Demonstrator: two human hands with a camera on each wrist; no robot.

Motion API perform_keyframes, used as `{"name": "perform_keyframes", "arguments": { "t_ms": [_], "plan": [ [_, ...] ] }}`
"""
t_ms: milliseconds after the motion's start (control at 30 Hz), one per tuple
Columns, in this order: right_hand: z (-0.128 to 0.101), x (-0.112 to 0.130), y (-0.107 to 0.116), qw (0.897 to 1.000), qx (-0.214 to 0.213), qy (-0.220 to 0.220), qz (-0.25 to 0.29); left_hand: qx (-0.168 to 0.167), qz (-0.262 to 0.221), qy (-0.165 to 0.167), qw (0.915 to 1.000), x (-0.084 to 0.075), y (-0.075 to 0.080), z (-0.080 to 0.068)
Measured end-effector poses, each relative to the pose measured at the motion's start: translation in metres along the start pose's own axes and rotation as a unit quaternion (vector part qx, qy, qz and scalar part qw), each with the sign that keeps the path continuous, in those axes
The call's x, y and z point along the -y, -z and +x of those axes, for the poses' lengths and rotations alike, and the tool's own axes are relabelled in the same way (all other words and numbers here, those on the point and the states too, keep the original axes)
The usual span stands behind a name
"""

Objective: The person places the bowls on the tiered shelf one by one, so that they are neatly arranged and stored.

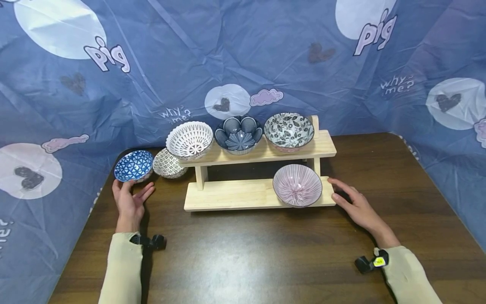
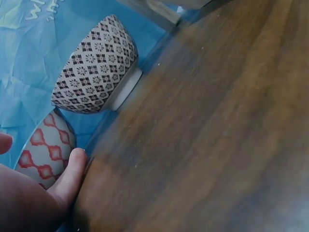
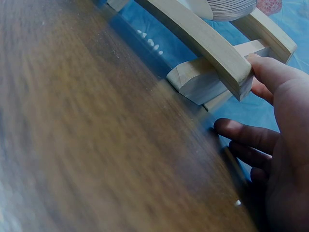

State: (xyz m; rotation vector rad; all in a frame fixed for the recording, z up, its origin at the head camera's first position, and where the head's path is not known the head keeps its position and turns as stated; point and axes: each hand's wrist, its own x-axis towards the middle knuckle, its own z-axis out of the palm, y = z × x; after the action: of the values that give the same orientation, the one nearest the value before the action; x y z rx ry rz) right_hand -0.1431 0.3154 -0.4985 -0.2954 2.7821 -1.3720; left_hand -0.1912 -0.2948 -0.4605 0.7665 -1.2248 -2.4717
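Observation:
A two-tier wooden rack (image 1: 243, 195) stands on the dark table (image 1: 265, 253). Its top shelf carries a white lattice bowl (image 1: 190, 140), a dark blue flower bowl (image 1: 238, 134) and a black-and-white leaf bowl (image 1: 289, 131). A pink striped bowl (image 1: 297, 185) sits on the lower shelf. Left of the rack lie a blue triangle-patterned bowl (image 1: 133, 165) and a small grey patterned bowl (image 1: 168, 164) (image 2: 94, 67). My left hand (image 1: 129, 202) is open, fingers touching the blue bowl's red-patterned outside (image 2: 46, 150). My right hand (image 1: 351, 202) (image 3: 280, 145) lies open by the rack's right end, thumb touching the lower shelf (image 3: 207, 43).
A blue printed sheet (image 1: 243, 63) hangs behind and around the table. The table's left edge runs close to the blue bowl. Bare tabletop stretches in front of the rack between my forearms.

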Motion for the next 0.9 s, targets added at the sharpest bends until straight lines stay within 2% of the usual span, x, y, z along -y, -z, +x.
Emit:
{"name": "perform_keyframes", "arguments": {
  "t_ms": [333,533,900],
  "plan": [
    [-0.001,-0.002,0.000,1.000,-0.003,0.002,0.002,0.014,-0.030,-0.015,0.9993,0.003,0.000,0.014],
    [0.000,0.000,0.002,1.000,0.005,-0.005,0.005,0.010,-0.050,-0.007,0.9987,0.003,-0.001,0.021],
    [-0.001,0.000,0.001,1.000,-0.004,0.002,0.004,0.025,-0.082,-0.029,0.9959,0.007,0.001,0.025]
  ]
}}
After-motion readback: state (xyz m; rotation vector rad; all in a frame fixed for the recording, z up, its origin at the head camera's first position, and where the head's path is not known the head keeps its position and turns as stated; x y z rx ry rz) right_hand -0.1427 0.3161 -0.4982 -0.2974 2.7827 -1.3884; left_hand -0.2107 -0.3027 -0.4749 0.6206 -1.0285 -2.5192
